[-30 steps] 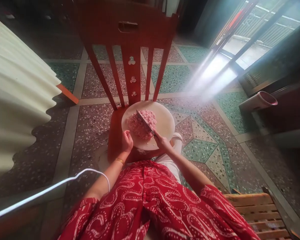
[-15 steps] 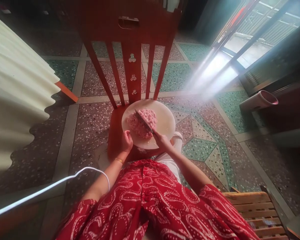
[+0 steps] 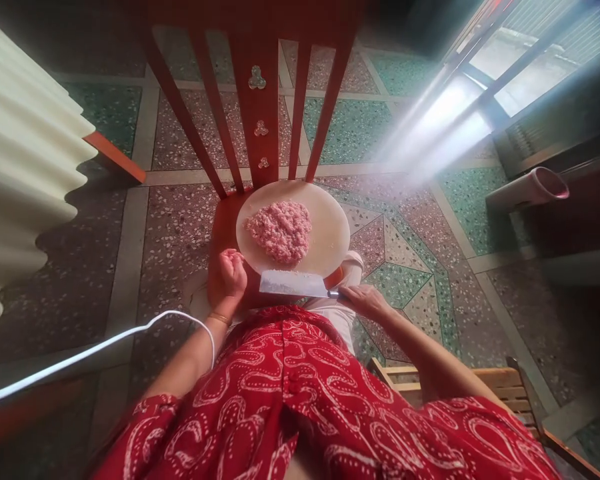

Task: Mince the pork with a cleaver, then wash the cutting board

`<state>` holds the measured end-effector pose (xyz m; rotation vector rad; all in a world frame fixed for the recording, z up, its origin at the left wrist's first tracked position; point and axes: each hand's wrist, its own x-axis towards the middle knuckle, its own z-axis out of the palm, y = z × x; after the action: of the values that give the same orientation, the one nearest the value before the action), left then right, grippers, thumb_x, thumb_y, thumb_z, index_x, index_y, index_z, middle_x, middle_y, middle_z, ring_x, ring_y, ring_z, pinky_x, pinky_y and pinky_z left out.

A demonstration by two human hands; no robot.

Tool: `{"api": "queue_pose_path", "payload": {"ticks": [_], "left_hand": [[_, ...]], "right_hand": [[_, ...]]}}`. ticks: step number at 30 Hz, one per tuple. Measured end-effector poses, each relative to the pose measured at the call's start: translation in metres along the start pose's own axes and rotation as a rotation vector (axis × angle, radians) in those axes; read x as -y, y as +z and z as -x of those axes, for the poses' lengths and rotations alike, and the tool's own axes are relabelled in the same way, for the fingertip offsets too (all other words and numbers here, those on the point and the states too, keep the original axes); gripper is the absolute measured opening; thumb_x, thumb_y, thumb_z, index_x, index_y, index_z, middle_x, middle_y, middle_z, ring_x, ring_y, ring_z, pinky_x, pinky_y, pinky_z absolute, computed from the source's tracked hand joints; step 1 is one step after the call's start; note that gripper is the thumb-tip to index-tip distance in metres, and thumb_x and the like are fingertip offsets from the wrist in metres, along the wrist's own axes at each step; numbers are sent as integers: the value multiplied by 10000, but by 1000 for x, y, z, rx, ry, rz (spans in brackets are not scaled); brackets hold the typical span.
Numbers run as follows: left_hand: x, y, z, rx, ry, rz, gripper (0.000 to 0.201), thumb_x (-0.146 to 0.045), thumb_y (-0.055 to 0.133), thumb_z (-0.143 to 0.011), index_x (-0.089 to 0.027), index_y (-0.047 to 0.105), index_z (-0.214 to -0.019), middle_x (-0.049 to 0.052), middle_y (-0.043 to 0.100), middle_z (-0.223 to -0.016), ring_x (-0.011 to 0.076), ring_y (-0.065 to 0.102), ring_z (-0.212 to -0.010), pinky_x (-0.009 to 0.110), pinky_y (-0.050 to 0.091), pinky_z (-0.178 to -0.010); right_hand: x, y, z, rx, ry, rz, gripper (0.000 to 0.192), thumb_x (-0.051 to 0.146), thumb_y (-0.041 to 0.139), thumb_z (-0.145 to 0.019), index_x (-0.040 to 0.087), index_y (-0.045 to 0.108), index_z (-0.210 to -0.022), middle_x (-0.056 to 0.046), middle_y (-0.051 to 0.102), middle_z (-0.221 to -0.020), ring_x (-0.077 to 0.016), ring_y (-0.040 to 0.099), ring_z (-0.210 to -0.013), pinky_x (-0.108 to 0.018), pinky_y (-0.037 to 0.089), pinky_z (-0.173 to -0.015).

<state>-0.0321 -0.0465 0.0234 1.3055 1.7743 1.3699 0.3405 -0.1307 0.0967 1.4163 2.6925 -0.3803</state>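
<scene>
A mound of minced meat (image 3: 283,232) lies on the left half of a round, pale chopping board (image 3: 330,230), which rests on the seat of a red wooden chair (image 3: 220,247). My right hand (image 3: 367,301) grips the dark handle of a cleaver (image 3: 294,283). Its broad blade is turned flat at the board's near edge, pointing left, with bits of meat stuck to it. Beside the board's left edge, my left hand (image 3: 233,273) is curled closed. Whether anything is inside those fingers is hidden.
The chair's slatted back (image 3: 254,107) rises beyond the board. A white cable (image 3: 105,343) crosses my left forearm. To the left hangs a cream pleated cloth (image 3: 25,180); a pale bin (image 3: 527,190) stands right. A slatted wooden seat (image 3: 500,387) is at lower right.
The cleaver has come off the meat towards my body and turned flat, my right hand moving right and nearer. My left hand has shifted slightly left. The view has tilted down a little.
</scene>
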Motion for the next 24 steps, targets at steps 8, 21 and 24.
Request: {"api": "queue_pose_path", "payload": {"ticks": [8,21,24], "left_hand": [[-1,-9,9,21,8,-111,114,-268,353,-919,-208,422,-986,45,581,-817,157,579,-744,287,497,-717],[-6,-5,-6,-31,88,-118,137,-315,420,-898,-208,454,-977,78,565,-923,184,573,-838,317,487,-784],[-7,11,-9,24,74,-48,161,-305,396,-908,-196,458,-1010,64,549,-897,168,562,-790,304,489,-749]], "right_hand": [[-41,-3,-50,179,-50,78,298,360,401,-964,191,612,-1090,-101,688,-855,-156,618,-716,-248,325,-583],[-66,-51,-142,54,228,-79,341,511,465,-891,222,623,-978,-31,665,-749,-133,546,-588,-242,248,-510],[-53,-52,-145,86,340,-324,306,479,514,-852,196,625,-888,-3,604,-658,-110,480,-534,-227,267,-498]]}}
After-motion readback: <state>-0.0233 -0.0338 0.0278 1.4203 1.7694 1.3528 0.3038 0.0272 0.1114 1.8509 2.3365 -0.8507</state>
